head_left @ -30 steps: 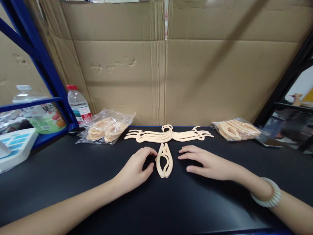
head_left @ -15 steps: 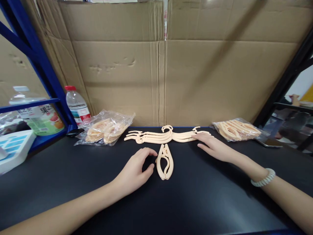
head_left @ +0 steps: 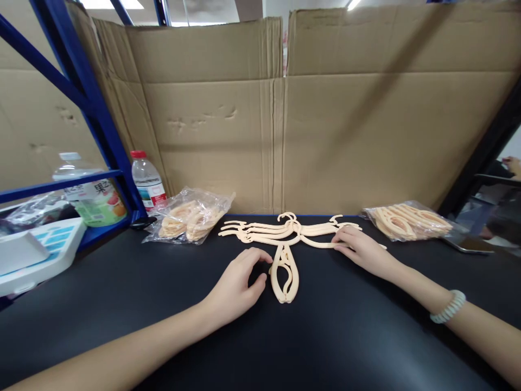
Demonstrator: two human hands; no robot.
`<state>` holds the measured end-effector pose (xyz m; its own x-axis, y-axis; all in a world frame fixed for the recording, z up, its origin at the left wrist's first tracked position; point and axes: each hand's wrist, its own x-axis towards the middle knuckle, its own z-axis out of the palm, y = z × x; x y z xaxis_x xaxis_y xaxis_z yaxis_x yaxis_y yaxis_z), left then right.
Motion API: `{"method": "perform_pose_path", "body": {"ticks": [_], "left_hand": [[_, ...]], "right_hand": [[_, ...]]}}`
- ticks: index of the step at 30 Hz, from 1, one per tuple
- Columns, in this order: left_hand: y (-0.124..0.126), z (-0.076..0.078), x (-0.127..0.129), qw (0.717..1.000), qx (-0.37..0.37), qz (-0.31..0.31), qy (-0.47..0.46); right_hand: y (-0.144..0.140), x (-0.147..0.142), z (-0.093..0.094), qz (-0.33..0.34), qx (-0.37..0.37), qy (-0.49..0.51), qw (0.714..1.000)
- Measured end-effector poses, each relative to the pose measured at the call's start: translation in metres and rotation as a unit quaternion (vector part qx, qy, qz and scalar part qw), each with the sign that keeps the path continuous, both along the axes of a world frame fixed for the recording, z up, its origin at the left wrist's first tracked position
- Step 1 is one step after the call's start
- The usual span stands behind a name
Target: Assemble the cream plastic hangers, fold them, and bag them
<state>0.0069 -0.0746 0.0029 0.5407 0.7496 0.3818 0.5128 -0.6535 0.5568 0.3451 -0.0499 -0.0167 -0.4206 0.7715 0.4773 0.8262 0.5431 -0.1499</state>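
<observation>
A stack of cream plastic hangers, unfolded, lies across the back of the black table. My right hand pinches the right arm of the front hanger, which is angled forward, away from the others. In front of the stack rests a folded hanger, its arms closed into a narrow loop. My left hand is beside it on the left, fingers curved and thumb apart, with nothing inside; the fingertips come close to its edge, and whether they touch it I cannot tell.
Clear bags of folded hangers lie at the left and right. Behind the left bag stands a red-capped bottle. A phone-like flat object is at the far right. Cardboard walls the back; a blue frame borders the left.
My right hand has closed on the front hanger's right arm and swung it toward me, off the stack. My left hand stays beside the folded hanger. The camera view has shifted.
</observation>
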Motion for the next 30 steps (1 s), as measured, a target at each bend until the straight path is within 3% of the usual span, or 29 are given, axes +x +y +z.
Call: {"method": "perform_pose_path", "body": {"ticks": [4,8,13,17,23,30], "left_hand": [[-0.001,0.001,0.000,1.000,0.003,-0.001,-0.012],[0.000,0.000,-0.001,1.000,-0.005,0.001,-0.025],[0.005,-0.002,-0.001,0.992,-0.078,0.030,-0.096],[0.011,-0.001,-0.002,0.954,-0.191,0.100,-0.209],[0.014,0.002,-0.001,0.881,-0.255,0.188,-0.351],[0.018,0.000,-0.004,0.861,-0.254,0.206,-0.390]], "right_hand": [[-0.003,-0.005,0.003,-0.004,0.009,0.037,0.999],[-0.005,-0.007,0.005,-0.049,0.022,0.081,0.995],[-0.003,-0.002,0.004,-0.086,0.065,0.131,0.986],[-0.004,-0.002,0.006,-0.082,0.087,0.153,0.981],[-0.010,-0.010,0.009,-0.046,0.132,0.125,0.982],[-0.018,-0.018,0.013,-0.032,0.163,0.131,0.977]]}}
